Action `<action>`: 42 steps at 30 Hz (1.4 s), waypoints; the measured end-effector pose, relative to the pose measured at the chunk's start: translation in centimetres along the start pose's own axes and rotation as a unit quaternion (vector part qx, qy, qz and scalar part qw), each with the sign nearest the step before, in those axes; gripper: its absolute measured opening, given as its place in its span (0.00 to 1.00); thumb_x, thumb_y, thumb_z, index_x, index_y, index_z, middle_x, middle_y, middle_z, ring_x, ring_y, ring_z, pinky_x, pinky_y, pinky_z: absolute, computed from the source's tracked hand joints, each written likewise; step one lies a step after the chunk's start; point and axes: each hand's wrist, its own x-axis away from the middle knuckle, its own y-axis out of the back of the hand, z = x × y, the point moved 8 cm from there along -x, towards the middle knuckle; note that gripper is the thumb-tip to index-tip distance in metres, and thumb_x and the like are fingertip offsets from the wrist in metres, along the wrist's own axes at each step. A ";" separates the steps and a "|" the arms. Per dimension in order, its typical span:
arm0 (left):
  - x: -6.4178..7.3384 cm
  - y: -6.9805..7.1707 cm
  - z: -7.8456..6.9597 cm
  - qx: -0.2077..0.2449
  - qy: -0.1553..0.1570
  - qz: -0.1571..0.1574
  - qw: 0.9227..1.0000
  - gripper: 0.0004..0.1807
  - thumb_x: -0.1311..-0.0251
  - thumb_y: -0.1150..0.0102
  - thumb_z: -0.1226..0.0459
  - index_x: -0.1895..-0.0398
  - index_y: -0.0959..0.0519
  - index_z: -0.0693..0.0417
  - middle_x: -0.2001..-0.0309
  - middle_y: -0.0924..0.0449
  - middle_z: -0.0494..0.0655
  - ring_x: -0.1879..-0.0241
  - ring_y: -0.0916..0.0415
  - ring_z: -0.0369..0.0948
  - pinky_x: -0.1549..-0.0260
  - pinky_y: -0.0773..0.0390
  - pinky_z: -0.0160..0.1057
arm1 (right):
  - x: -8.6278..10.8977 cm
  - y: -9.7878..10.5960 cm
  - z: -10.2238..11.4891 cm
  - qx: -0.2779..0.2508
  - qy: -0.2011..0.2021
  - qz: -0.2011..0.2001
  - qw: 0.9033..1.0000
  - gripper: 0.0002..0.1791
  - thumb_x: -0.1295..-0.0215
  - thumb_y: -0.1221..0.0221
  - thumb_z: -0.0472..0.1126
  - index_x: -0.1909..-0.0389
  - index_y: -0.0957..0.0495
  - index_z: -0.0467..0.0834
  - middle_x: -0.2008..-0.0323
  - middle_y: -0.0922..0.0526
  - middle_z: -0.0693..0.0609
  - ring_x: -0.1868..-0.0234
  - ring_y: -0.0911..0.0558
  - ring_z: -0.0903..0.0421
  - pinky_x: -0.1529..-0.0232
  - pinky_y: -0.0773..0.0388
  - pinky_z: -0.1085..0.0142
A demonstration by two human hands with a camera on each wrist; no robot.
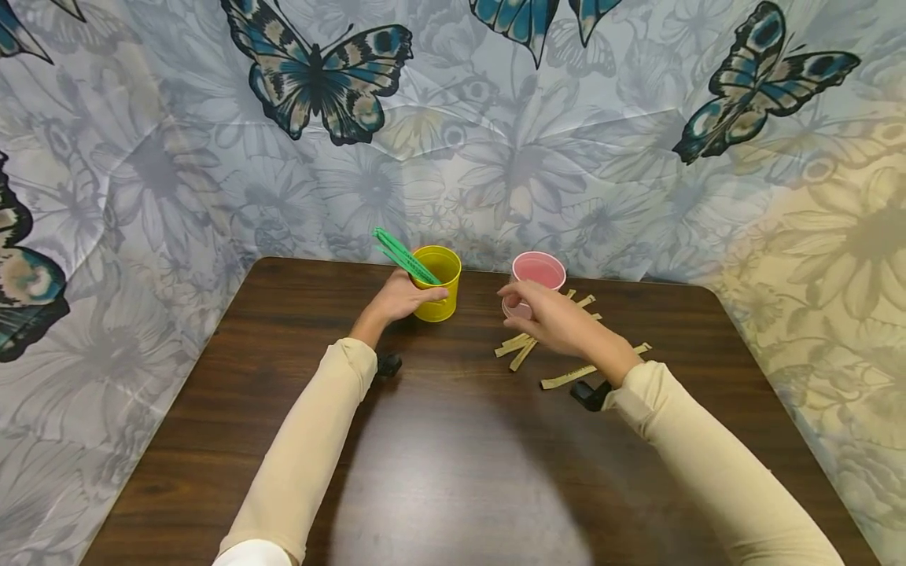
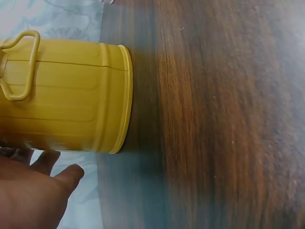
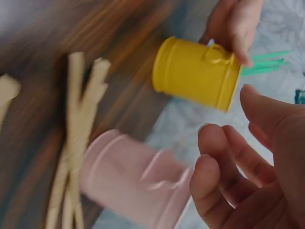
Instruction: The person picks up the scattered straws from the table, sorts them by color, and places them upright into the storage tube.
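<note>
A small yellow bucket (image 1: 444, 299) stands upright near the table's far edge, with long thin green sticks (image 1: 406, 255) leaning out over its left rim. My left hand (image 1: 399, 300) is at the bucket's left side, its thumb extended across the front just below the rim. In the left wrist view the fingertips (image 2: 71, 175) lie beside the bucket wall, not wrapped round it. My right hand (image 1: 559, 321) hovers in front of a pink bucket (image 1: 539, 271), fingers loosely bent and nothing between them. Several flat tan strips (image 3: 76, 124) lie crossed on the table below that hand.
A dark wood-grain table (image 1: 439, 472) carries everything. Directly behind it hangs a pale cloth (image 1: 524, 157) printed with flowers and butterflies. One tan strip (image 1: 566, 379) lies apart, nearer the front. Small black devices (image 1: 591, 395) sit at both wrists.
</note>
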 end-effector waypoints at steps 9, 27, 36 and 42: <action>2.3 1.1 -0.4 -0.023 0.018 -0.036 0.999 0.46 0.45 0.24 0.59 0.26 0.39 0.56 0.29 0.33 0.59 0.27 0.36 0.55 0.25 0.38 0.56 | 4.5 -0.3 -3.8 0.007 -0.044 0.004 0.999 0.23 0.31 0.35 0.40 0.39 0.26 0.38 0.48 0.17 0.41 0.47 0.16 0.43 0.48 0.19 0.48; 8.5 -1.5 -3.0 -0.227 0.077 -0.067 0.969 0.43 0.44 0.30 0.39 0.34 0.32 0.56 0.43 0.21 0.53 0.43 0.23 0.51 0.44 0.21 0.52 | 9.2 -2.4 -9.4 0.008 -0.105 0.070 0.992 0.17 0.33 0.34 0.42 0.49 0.19 0.36 0.50 0.16 0.40 0.45 0.18 0.39 0.44 0.21 0.43; 5.4 -5.6 -8.7 -0.172 -0.033 -0.049 0.983 0.32 0.43 0.28 0.44 0.44 0.25 0.52 0.48 0.19 0.48 0.45 0.20 0.51 0.45 0.19 0.45 | 9.9 -2.8 -10.4 -0.010 -0.112 0.074 0.991 0.17 0.37 0.30 0.42 0.51 0.18 0.38 0.54 0.16 0.43 0.50 0.17 0.43 0.51 0.19 0.50; 2.9 -8.5 -9.4 -0.137 -0.039 -0.052 0.988 0.39 0.43 0.26 0.48 0.34 0.31 0.53 0.39 0.26 0.48 0.41 0.25 0.49 0.41 0.21 0.45 | 10.5 -3.1 -11.0 -0.058 -0.129 0.072 0.987 0.18 0.37 0.30 0.43 0.51 0.18 0.39 0.54 0.17 0.42 0.53 0.18 0.46 0.55 0.21 0.59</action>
